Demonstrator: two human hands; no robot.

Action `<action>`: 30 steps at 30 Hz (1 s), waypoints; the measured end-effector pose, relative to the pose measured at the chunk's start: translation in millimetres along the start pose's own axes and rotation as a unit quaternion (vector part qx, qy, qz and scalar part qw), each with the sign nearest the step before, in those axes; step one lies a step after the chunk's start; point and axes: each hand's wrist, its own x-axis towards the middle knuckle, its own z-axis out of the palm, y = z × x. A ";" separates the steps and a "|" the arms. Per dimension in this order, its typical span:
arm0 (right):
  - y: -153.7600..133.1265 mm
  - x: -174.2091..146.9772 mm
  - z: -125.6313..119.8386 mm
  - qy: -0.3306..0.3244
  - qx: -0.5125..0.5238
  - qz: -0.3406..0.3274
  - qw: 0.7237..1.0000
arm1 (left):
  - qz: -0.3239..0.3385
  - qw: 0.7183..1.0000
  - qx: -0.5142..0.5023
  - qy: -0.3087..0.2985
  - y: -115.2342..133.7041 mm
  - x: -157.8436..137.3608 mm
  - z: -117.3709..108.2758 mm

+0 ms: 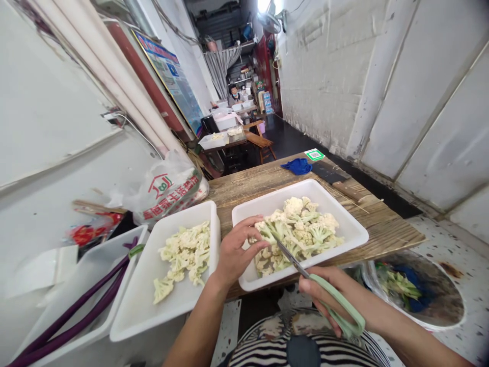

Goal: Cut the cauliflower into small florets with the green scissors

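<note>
My right hand [332, 293] grips a pair of scissors [338, 300] with pale green handles. Their blades point up and left over the right white tray [353, 239], which is heaped with cauliflower florets [301, 219]. My left hand [239, 250] reaches over that tray's left edge, thumb and fingers curled round a cauliflower floret [263, 229] close to the blade tips. To the left, a second white tray [143, 311] contains more cut cauliflower pieces [187, 250].
Long purple eggplants [87, 300] lie in a white bin at far left, near a printed plastic bag [168, 186]. A cleaver [344, 188] and blue cloth [298, 166] rest on the wooden table [244, 186]. A waste bin [439, 300] stands at right. A person [235, 95] sits far back.
</note>
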 end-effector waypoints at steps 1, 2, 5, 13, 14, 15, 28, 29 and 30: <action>-0.8 -0.1 -1.0 -0.002 0.023 0.002 1.000 | -0.011 1.000 -0.006 0.003 -1.4 -0.4 0.7; -1.1 -0.4 -1.9 -0.003 0.045 0.002 0.999 | -0.020 1.000 -0.013 0.001 -2.5 -0.8 1.4; 0.8 -1.6 -4.0 -0.009 0.072 0.007 0.997 | -0.044 0.998 -0.040 -0.011 -4.6 -0.9 3.2; 15.5 1.5 0.1 -0.003 -0.041 -0.030 0.999 | -0.135 0.977 -0.164 -0.017 -5.4 0.6 2.8; 17.2 2.1 0.4 -0.005 -0.041 -0.033 0.999 | -0.137 0.977 -0.164 -0.005 -5.2 0.1 2.7; 18.5 2.5 0.5 -0.008 -0.038 -0.037 0.999 | -0.137 0.976 -0.168 0.005 -4.8 -0.4 2.6; 9.3 -11.7 -3.0 0.023 -0.226 -0.101 0.969 | -0.126 0.991 -0.035 0.040 -3.6 -5.1 6.3; 9.4 -11.6 -3.2 0.026 -0.235 -0.099 0.967 | -0.119 0.992 -0.025 0.042 -3.9 -5.3 6.0; 9.5 -11.4 -3.4 0.027 -0.242 -0.097 0.965 | -0.116 0.992 -0.017 0.049 -4.2 -5.1 5.7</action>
